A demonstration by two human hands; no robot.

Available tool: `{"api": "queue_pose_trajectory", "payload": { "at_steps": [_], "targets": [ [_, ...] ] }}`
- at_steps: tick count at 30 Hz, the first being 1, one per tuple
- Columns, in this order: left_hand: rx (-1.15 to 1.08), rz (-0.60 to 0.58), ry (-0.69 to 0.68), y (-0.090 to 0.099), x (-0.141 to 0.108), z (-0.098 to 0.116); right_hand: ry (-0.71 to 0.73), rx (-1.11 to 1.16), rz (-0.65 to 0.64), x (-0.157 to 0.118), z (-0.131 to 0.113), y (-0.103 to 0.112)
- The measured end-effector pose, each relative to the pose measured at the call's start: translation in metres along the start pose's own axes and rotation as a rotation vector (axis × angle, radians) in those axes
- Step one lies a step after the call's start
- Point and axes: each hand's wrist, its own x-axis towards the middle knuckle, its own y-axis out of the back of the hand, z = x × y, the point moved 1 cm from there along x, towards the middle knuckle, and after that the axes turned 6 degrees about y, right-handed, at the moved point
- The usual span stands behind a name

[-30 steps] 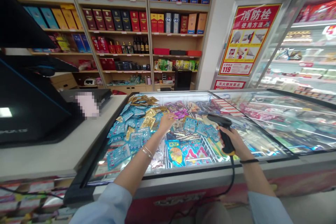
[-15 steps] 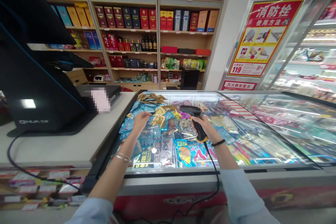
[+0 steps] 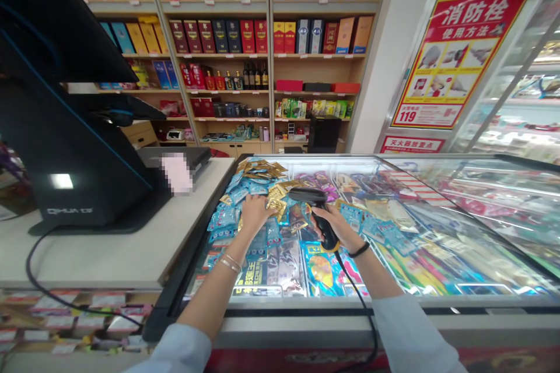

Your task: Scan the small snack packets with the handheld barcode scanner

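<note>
My right hand [image 3: 336,226] is wrapped round the grip of a black and yellow barcode scanner [image 3: 308,194], whose head points left over the packets. A black cord runs from the scanner's base. To its left my left hand [image 3: 257,213] rests on small packets, thumb apart from the fingers, fingertips partly hidden. Gold packets [image 3: 278,193] lie beside its thumb, and blue packets [image 3: 222,217] are spread to its left. Behind it is a heap of gold-brown packets [image 3: 262,169]. All these lie on the glass top of a chest freezer [image 3: 280,294].
A counter [image 3: 192,210] at left bears a black checkout terminal [image 3: 87,180] and a blurred-out pink item [image 3: 177,173]. More blue packets [image 3: 385,230] lie right of the scanner. Shelves of boxes [image 3: 245,35] stand behind, with a black chair [image 3: 324,134] before them.
My left hand has come down onto the packets, its thumb now spread. The scanner has shifted slightly left and lower, still in my right hand. The whole view has shifted a little.
</note>
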Motion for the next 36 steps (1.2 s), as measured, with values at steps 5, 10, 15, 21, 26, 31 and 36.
{"api": "queue_pose_trajectory", "payload": {
  "at_steps": [5, 10, 15, 21, 26, 31, 36],
  "targets": [
    [0.040, -0.081, 0.001, 0.001, -0.001, 0.005, -0.023, 0.017, 0.051, -0.003, -0.002, 0.004],
    [-0.195, -0.116, 0.018, -0.003, 0.002, -0.004, -0.017, 0.020, 0.048, -0.006, -0.001, 0.002],
    [-0.741, -0.164, 0.099, -0.007, 0.012, -0.019, -0.016, 0.025, 0.014, -0.010, 0.003, -0.003],
    [-1.176, 0.011, 0.265, 0.005, 0.014, -0.026, 0.034, -0.001, -0.023, -0.014, 0.004, -0.005],
    [-1.320, 0.070, 0.283, 0.015, 0.010, -0.025, 0.053, -0.013, -0.024, -0.020, -0.001, -0.006],
    [-1.289, 0.118, 0.233, 0.019, 0.011, -0.026, 0.060, -0.060, -0.047, -0.026, -0.005, -0.005],
    [-1.283, 0.116, 0.250, 0.022, 0.009, -0.023, 0.042, -0.130, -0.091, -0.028, -0.006, -0.003]
  ]
}}
